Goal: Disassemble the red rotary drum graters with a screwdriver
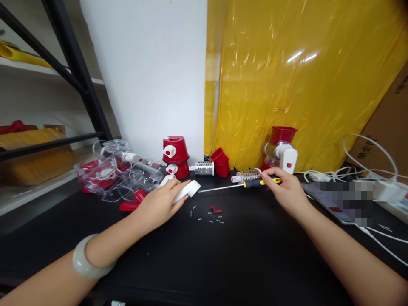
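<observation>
Fingers wrapped round a white plastic handle part [185, 192], my left hand [161, 202] is over the table left of centre. My right hand [282, 187] grips a screwdriver [253, 182] by its black and yellow handle. The screwdriver's long shaft points left, its tip close to the white part; I cannot tell whether they touch. On the black table in front lie several small screws [211, 221] and a small red plastic piece [216, 210]. Behind the screwdriver rests a metal grater drum [250, 174], and another grater drum [204, 168] lies farther left.
Clear plastic housings [108, 170] and red handles [129, 206] crowd the left. Red bases [176, 151] are stacked at the back, near a red hopper [220, 162]. An assembled grater [282, 148] stands at back right. A tablet [331, 202] and white cables [382, 233] occupy the right.
</observation>
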